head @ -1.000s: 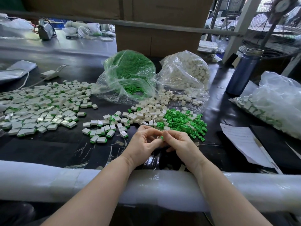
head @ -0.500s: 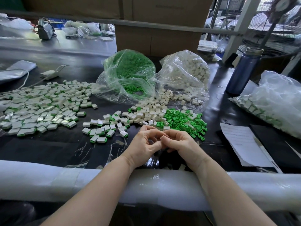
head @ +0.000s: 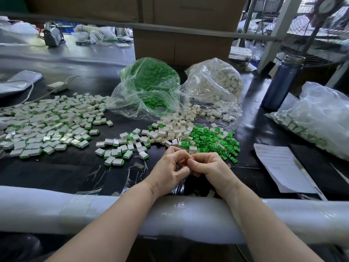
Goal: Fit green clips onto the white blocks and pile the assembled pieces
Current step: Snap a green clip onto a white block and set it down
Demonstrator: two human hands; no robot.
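You have nothing here that you can read. The cardboard box (head: 188, 14) at the far edge of the worktop carries a faint line of print near its top, but it is too blurred to make out. The sheet of paper (head: 279, 165) near the right edge of the worktop shows rows of faint lines that could be writing or ruling; no word or number on it is legible. The blue bottle (head: 281, 82) by the far right corner shows no label you can read.
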